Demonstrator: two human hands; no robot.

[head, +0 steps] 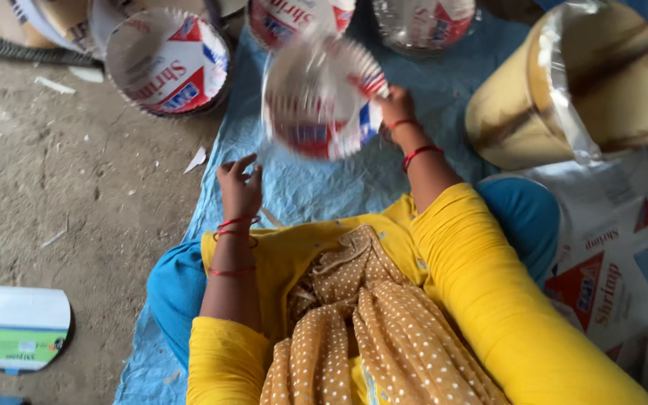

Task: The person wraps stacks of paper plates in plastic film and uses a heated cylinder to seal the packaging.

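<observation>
Head view: the right hand (pixel 397 105) pinches the rim of a fluted paper plate (pixel 322 97) (blurred), held above the blue tarp (pixel 301 187) at centre far. The left hand (pixel 239 187), nearer and left, hangs loosely open, holding nothing

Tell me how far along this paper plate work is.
Done: pressed paper plates lie along the blue sheet's far edge. In hand: the right hand holds a blurred plate; the left hand is empty. Left: a flat uncut printed sheet and a flat disc.
</observation>
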